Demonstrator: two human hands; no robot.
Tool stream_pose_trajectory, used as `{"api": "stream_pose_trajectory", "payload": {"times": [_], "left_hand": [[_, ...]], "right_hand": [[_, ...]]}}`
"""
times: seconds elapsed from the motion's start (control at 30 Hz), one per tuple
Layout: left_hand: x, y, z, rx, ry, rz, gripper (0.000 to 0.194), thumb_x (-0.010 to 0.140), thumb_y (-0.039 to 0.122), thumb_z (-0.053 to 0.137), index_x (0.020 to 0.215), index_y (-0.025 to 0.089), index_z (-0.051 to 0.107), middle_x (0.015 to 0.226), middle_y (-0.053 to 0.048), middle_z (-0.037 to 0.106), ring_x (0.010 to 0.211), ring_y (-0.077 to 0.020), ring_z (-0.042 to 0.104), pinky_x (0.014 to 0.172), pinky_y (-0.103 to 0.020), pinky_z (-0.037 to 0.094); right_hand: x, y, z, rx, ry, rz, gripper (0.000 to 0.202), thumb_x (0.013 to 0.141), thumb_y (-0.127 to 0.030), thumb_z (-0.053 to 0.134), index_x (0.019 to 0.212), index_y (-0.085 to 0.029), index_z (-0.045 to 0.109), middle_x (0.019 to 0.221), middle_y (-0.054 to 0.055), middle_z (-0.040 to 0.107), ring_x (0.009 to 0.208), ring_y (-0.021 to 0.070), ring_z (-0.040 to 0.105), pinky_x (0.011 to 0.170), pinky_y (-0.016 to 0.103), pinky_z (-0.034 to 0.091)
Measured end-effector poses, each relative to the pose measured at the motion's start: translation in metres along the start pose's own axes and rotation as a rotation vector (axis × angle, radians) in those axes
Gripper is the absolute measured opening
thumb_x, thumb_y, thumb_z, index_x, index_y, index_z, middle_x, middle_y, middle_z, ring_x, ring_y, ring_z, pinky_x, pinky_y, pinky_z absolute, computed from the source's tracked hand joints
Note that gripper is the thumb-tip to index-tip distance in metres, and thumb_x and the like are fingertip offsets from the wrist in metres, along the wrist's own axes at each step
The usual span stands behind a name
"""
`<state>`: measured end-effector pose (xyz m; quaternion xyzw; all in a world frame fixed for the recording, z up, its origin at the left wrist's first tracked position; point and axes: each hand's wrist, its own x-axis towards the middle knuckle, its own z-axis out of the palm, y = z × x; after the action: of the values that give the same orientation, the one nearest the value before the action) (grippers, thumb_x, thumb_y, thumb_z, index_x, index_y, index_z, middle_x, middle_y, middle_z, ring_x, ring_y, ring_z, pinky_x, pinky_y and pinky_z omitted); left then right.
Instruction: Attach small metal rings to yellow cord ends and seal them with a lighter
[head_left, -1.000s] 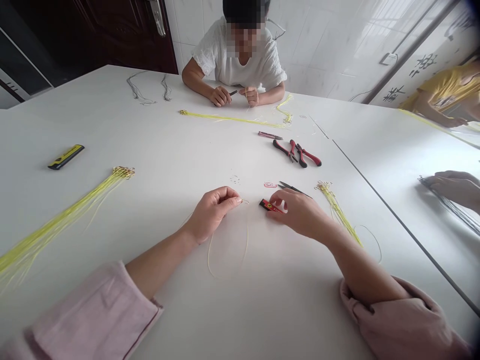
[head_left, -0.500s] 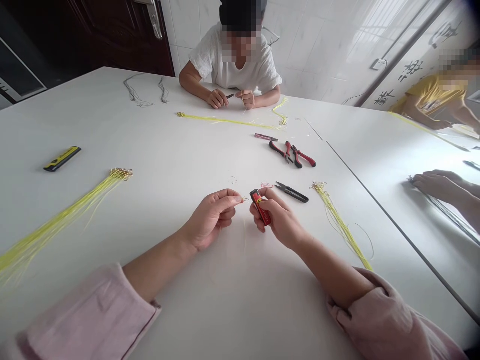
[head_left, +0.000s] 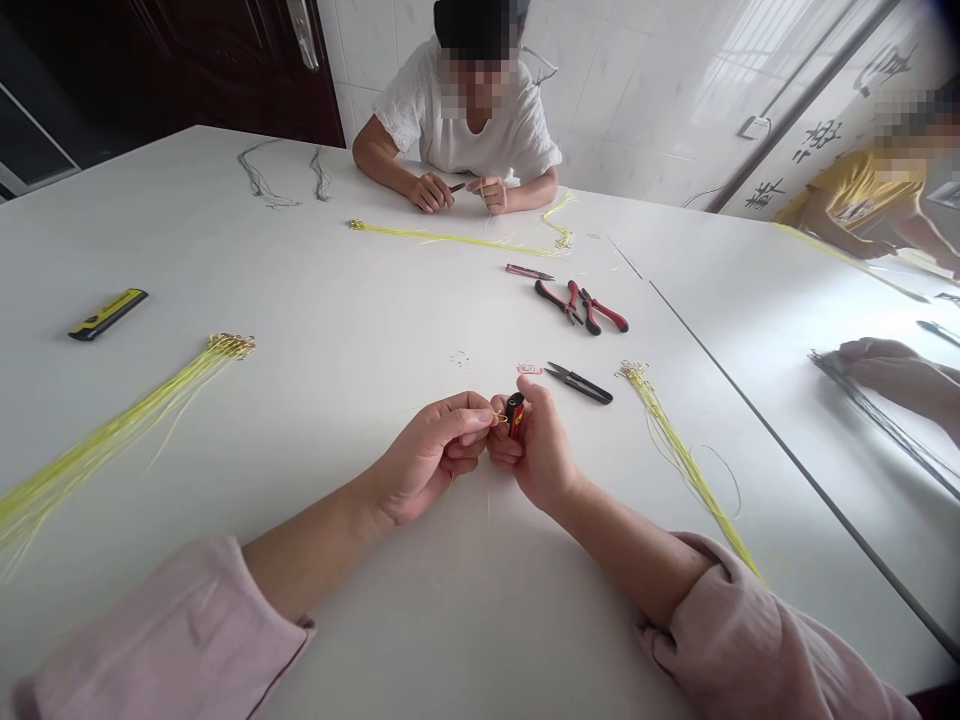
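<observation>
My left hand [head_left: 435, 450] is closed, pinching a small golden fish hook [head_left: 500, 417] between thumb and fingertips. A thin pale line hangs below it. My right hand [head_left: 544, 450] is wrapped around a red lighter [head_left: 516, 415] with a black top, its thumb raised over that top. The lighter's upper end is right beside the hook, and the fingers of both hands almost meet. I cannot make out a flame. Just beyond my right hand lie black thread snips [head_left: 580, 383]. To their right is a bundle of yellow lines with golden hooks [head_left: 675, 450].
Another yellow bundle [head_left: 150, 410] and a yellow-black cutter [head_left: 109, 314] lie left on the white table [head_left: 360, 320]. Red-handled pliers [head_left: 581, 306] and a pink tool [head_left: 529, 271] lie ahead. A person [head_left: 469, 130] works opposite; another person's hands [head_left: 892, 370] hold grey lines at right.
My right hand has moved left and turned, standing the lighter more upright beside the hook. Its thumb has risen above the lighter's top. My left hand still pinches the hook.
</observation>
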<state>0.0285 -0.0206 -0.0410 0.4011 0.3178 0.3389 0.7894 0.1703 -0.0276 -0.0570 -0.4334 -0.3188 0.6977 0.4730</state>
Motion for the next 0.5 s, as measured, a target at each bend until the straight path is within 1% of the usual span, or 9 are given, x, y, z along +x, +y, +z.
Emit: {"api": "stream_pose_trajectory", "payload": {"times": [0.07,0.17,0.3,0.37,0.5], "left_hand": [[0.0002,-0.0010,0.0001,0.002,-0.004,0.003,0.030,0.080,0.027,0.056,0.060,0.017,0.037,0.065,0.003,0.025,0.058,-0.0096,0.021,0.048,-0.021,0.020],[0.0009,-0.0016,-0.0007,0.001,-0.006,0.000,0.030,0.082,0.026,0.055,0.061,0.016,0.037,0.065,0.003,0.025,0.058,-0.0090,0.021,0.049,-0.021,0.020],[0.0008,-0.0016,-0.0008,0.014,-0.014,-0.010,0.030,0.083,0.026,0.055,0.062,0.017,0.036,0.064,0.004,0.024,0.058,-0.0089,0.020,0.050,-0.022,0.019],[0.0001,-0.0018,-0.0004,0.025,-0.032,-0.013,0.029,0.083,0.025,0.054,0.062,0.017,0.036,0.064,0.003,0.024,0.058,-0.0092,0.020,0.050,-0.022,0.018],[-0.0006,-0.0024,0.0001,0.039,-0.050,-0.019,0.028,0.083,0.023,0.053,0.061,0.017,0.036,0.064,0.003,0.025,0.058,-0.0093,0.021,0.050,-0.023,0.018]], "right_hand": [[0.0008,0.0013,0.0006,0.000,-0.012,-0.004,0.044,0.083,-0.052,0.040,0.055,-0.019,0.038,0.044,-0.006,0.021,0.043,0.0081,0.017,0.045,0.025,0.015],[0.0019,0.0035,0.0000,-0.031,-0.019,-0.045,0.039,0.084,-0.047,0.039,0.056,-0.019,0.037,0.046,-0.005,0.026,0.044,0.0084,0.017,0.045,0.026,0.014],[0.0034,0.0055,-0.0029,-0.177,-0.003,-0.176,0.038,0.085,-0.044,0.039,0.057,-0.019,0.036,0.048,-0.005,0.026,0.048,0.0095,0.018,0.048,0.026,0.016],[0.0040,0.0057,-0.0042,-0.202,-0.001,-0.221,0.037,0.086,-0.042,0.038,0.057,-0.019,0.038,0.050,-0.004,0.025,0.049,0.0098,0.019,0.048,0.026,0.017],[0.0045,0.0061,-0.0053,-0.202,-0.019,-0.242,0.036,0.086,-0.039,0.037,0.057,-0.019,0.038,0.052,-0.004,0.026,0.050,0.0099,0.018,0.048,0.026,0.017]]}}
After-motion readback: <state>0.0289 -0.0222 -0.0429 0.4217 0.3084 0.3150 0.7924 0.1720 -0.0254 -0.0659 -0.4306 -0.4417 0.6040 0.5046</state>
